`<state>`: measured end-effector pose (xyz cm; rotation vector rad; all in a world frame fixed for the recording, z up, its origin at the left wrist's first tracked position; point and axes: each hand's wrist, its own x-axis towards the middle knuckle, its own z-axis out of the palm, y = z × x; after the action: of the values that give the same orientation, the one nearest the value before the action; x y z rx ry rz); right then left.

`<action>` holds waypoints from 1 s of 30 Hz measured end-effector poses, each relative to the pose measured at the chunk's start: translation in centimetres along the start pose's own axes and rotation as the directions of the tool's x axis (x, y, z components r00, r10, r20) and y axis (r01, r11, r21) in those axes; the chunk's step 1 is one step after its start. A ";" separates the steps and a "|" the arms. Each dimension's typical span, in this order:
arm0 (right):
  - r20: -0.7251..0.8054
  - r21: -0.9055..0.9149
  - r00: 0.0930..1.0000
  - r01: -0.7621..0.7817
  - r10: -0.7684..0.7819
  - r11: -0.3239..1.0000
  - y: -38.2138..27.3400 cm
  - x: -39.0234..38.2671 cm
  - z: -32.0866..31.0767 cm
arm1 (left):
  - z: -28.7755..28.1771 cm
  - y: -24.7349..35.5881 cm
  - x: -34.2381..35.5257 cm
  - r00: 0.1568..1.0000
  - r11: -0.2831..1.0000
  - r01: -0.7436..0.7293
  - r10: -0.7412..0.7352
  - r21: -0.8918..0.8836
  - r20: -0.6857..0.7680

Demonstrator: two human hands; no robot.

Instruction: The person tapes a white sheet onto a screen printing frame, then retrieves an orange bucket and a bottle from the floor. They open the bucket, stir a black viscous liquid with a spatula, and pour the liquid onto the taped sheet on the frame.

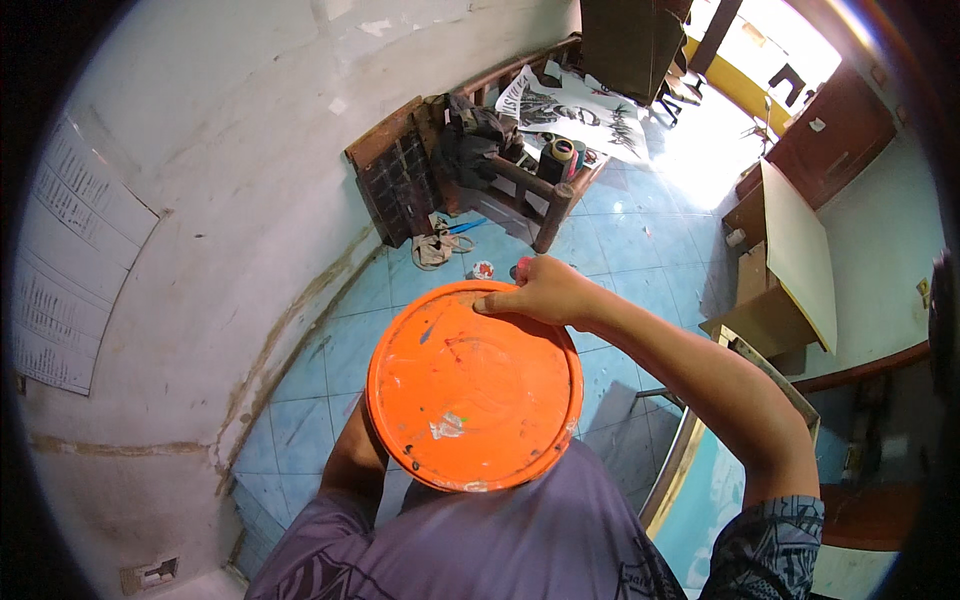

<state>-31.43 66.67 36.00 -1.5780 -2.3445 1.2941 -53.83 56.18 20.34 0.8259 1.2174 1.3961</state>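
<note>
A round orange pail lid, scuffed and spotted with dark and whitish paint marks, faces up in front of my chest. Whether a pail is under it I cannot see. My right hand is closed at its far right rim, the thumb lying on top of the lid. A small red and dark thing shows by the curled fingers, too little of it to name. On the left, my left forearm runs up behind the lid, which hides my left hand.
Beyond the lid, a wooden bench bears a printed poster, dark cloth and a dark jar. A beige strap bundle and a small red-and-white can sit on the blue tiles. A worn wall stands left; a wood-framed panel lies right.
</note>
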 end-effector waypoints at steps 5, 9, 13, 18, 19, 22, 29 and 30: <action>0.002 -0.014 1.000 0.009 -0.009 1.000 -0.8 -0.1 0.0 | 0.5 -0.1 0.2 1.000 1.000 0.003 -0.003 0.004 0.011; -0.145 -0.085 0.979 0.133 -0.144 0.987 -1.1 -0.6 0.2 | 0.6 -0.2 0.2 1.000 1.000 0.008 -0.008 0.012 0.012; -0.170 -0.105 0.965 0.184 -0.200 0.977 -3.0 -2.2 -1.2 | 0.9 -0.5 0.5 1.000 1.000 0.013 -0.013 0.006 0.005; -0.207 -0.107 0.923 0.309 -0.326 0.945 -6.2 -4.6 -3.7 | -0.3 -0.5 0.6 0.999 1.000 0.010 -0.010 0.003 -0.032; -0.190 -0.102 0.920 0.329 -0.343 0.939 -6.3 -5.3 -4.2 | -0.4 -0.4 0.7 0.999 1.000 0.003 -0.003 0.004 -0.038; -0.180 0.010 0.911 0.379 -0.372 0.925 -6.5 -7.3 -5.7 | -1.0 -0.6 1.1 0.998 1.000 0.000 -0.001 -0.010 -0.058; -0.758 0.046 0.595 0.458 -0.267 0.888 -0.5 -15.3 -14.8 | -3.7 -1.8 1.3 0.988 0.998 0.033 -0.041 -0.059 -0.151; -0.823 -0.049 0.500 0.412 -0.271 0.910 1.3 -15.9 -16.1 | -4.6 -2.3 1.2 0.983 0.997 0.048 -0.059 -0.065 -0.175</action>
<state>-15.53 64.29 51.97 -1.1662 -1.7336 0.4408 -57.78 56.10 16.88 0.6327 1.3155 1.4793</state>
